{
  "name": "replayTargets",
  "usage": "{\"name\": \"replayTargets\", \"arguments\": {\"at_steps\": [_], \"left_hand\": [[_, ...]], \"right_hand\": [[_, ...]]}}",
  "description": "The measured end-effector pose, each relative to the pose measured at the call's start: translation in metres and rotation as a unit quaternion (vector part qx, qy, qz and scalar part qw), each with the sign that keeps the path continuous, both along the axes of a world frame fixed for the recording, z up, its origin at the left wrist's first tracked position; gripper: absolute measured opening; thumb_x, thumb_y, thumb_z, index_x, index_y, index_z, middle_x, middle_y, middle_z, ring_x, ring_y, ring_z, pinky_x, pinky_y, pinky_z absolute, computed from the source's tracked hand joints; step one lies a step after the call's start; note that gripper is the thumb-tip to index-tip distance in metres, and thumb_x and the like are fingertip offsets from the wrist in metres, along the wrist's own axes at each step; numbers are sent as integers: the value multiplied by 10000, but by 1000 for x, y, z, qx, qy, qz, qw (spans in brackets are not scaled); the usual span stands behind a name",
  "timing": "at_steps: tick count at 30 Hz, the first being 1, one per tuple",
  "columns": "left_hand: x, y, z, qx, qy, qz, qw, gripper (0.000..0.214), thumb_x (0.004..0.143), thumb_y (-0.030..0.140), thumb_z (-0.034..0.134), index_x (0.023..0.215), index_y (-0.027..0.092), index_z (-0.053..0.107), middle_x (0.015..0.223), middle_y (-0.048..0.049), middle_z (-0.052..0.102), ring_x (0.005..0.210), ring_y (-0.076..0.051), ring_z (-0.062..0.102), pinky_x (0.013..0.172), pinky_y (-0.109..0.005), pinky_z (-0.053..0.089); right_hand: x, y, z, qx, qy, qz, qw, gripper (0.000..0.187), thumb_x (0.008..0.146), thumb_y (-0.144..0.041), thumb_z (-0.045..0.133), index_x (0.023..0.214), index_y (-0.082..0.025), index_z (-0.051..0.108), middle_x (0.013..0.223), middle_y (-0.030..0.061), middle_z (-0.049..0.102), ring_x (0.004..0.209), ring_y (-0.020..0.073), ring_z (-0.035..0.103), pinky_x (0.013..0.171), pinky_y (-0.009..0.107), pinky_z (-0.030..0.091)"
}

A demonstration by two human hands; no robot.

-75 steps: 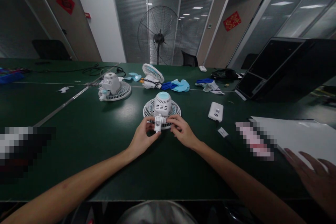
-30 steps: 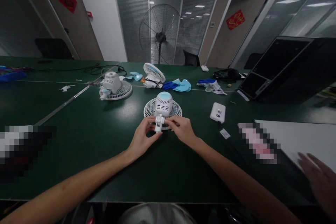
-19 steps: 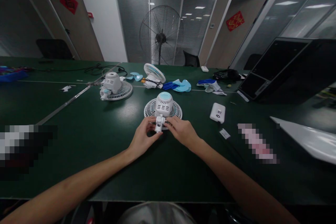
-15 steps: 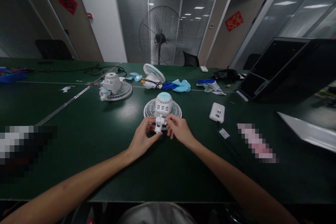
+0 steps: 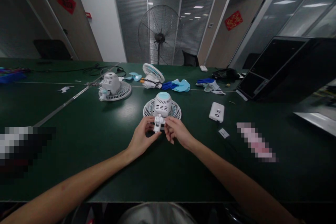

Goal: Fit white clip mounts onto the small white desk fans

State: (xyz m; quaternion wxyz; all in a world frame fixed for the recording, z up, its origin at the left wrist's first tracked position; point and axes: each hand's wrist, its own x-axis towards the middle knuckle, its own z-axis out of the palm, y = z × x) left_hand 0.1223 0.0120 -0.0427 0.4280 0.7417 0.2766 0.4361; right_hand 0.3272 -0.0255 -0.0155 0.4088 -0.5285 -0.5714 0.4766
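Note:
A small white fan (image 5: 162, 105) lies grille-down on the green table in front of me, its motor housing with a pale blue cap facing up. Its white neck joint (image 5: 158, 123) points toward me. My left hand (image 5: 143, 135) grips this joint from the left, thumb below and fingers behind it. From the other side, my right hand (image 5: 179, 131) pinches at the joint's right end with thumb and forefinger, the other fingers curled. Whatever small part sits between those right fingertips is hidden.
Further back are a second fan head (image 5: 112, 86), a third fan (image 5: 152, 76) and blue fan blades (image 5: 181, 85). A white box-like device (image 5: 216, 112) and a small label (image 5: 224, 133) lie to the right. A large black case (image 5: 283, 70) stands at the far right.
The right hand's fingers have shifted slightly at the joint, the lower ones curling a little further down. The left hand keeps its grip; the fan stays in place.

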Motion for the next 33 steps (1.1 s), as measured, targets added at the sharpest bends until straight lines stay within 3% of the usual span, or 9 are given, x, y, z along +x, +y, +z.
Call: {"name": "replayTargets", "arguments": {"at_steps": [3,6,8,10,17,20,22,27,33], "left_hand": [[0,0,0,-2,0,1,1000,429,879,241,762,1258,230,562,1341,-109,588,1036,-212,693,954,-429,615],[0,0,1,-10,3,-4,1000,440,873,250,768,1260,231,558,1362,-109,582,1045,-215,694,969,-445,615],[-1,0,2,-11,6,-3,1000,439,872,262,770,1257,231,559,1369,-113,582,1045,-219,696,973,-459,615],[-1,0,2,-8,11,3,1000,433,867,270,773,1244,230,565,1374,-119,582,1038,-223,700,967,-465,616],[-1,1,2,15,21,12,1000,479,881,208,716,1306,258,502,1339,-110,598,1068,-234,701,976,-451,598],[-3,2,5,59,62,33,996,641,889,147,651,1457,312,404,1372,-104,559,1086,-240,682,975,-455,583],[-7,7,9,106,118,53,986,586,894,127,613,1429,329,486,1406,-101,512,1123,-254,652,976,-451,566],[-22,44,26,147,170,71,972,163,958,273,610,1110,263,669,1165,-76,598,1031,-246,636,915,-408,542],[-83,105,62,52,132,98,985,204,843,356,706,966,196,676,1030,-52,675,868,-214,629,790,-349,533]], "right_hand": [[-3,0,1,-82,67,3,994,393,1049,-564,381,927,-215,512,706,-8,588,460,116,520,377,217,370],[6,-3,5,63,-105,-46,991,311,1029,-526,507,1003,-222,566,779,19,631,597,150,601,494,239,449],[11,-5,6,180,-232,-45,955,212,1027,-432,555,1035,-226,605,913,56,671,772,186,650,635,273,499],[12,-5,5,224,-275,-28,935,192,1056,-363,494,1017,-221,617,976,68,681,832,191,662,701,290,509],[-2,3,-5,68,-77,-7,995,357,1062,-449,410,860,-202,570,705,-22,602,486,86,570,439,193,389],[-3,5,-5,-2,21,43,999,371,1033,-495,436,882,-197,597,668,-34,579,451,85,546,378,179,305],[-3,4,-5,18,35,43,998,362,1019,-488,476,878,-188,622,663,-37,576,449,75,529,394,176,309],[0,-2,-8,111,-46,0,993,337,1015,-410,516,833,-179,680,662,-30,596,472,75,525,474,198,381],[8,-4,-17,106,-60,-80,989,330,1004,-390,519,815,-181,691,645,-31,594,469,88,530,483,211,392]]}}
